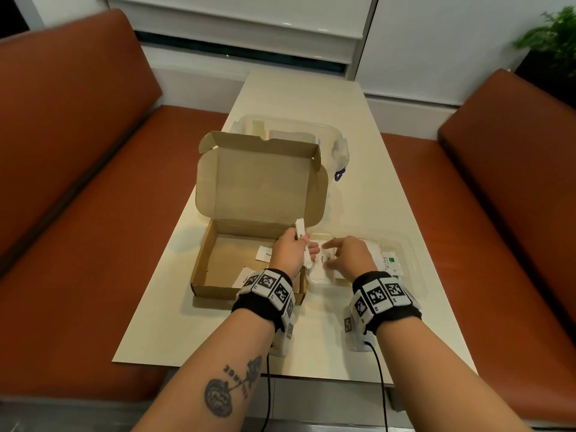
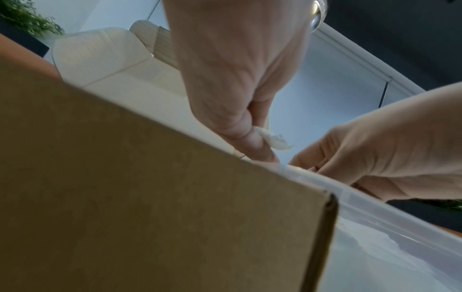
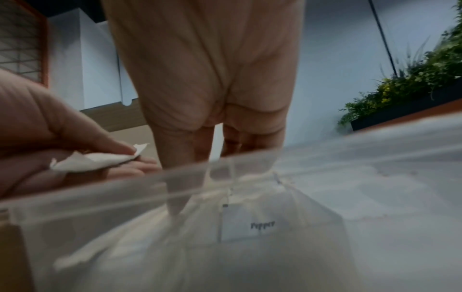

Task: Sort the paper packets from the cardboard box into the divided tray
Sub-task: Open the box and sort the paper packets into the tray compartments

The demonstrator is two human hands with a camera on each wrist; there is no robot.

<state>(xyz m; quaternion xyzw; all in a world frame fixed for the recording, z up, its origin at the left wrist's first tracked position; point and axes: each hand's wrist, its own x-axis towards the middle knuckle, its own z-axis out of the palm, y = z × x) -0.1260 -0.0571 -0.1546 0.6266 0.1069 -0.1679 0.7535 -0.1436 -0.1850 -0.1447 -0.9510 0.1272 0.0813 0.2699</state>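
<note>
The open cardboard box (image 1: 205, 260) sits on the table with its lid up, and white packets (image 1: 264, 252) lie on its floor. My left hand (image 1: 300, 243) hovers over the box's right wall and pinches a slim white paper packet (image 1: 300, 228); the left wrist view shows the packet's end (image 2: 276, 140) sticking out of the pinch. The clear divided tray (image 1: 408, 244) stands right of the box. My right hand (image 1: 330, 255) reaches into its left compartment with straight fingers (image 3: 182, 156) touching white packets (image 1: 321, 266). A packet marked Pepper (image 3: 262, 225) lies there. Green-printed packets (image 1: 388, 260) fill the neighbouring compartment.
A clear lidded container (image 1: 299, 127) stands behind the box lid, with a white object carrying a purple tag (image 1: 340, 169) beside it. Orange benches (image 1: 78, 182) flank the narrow table (image 1: 367, 188). A plant (image 1: 551, 35) is at the far right.
</note>
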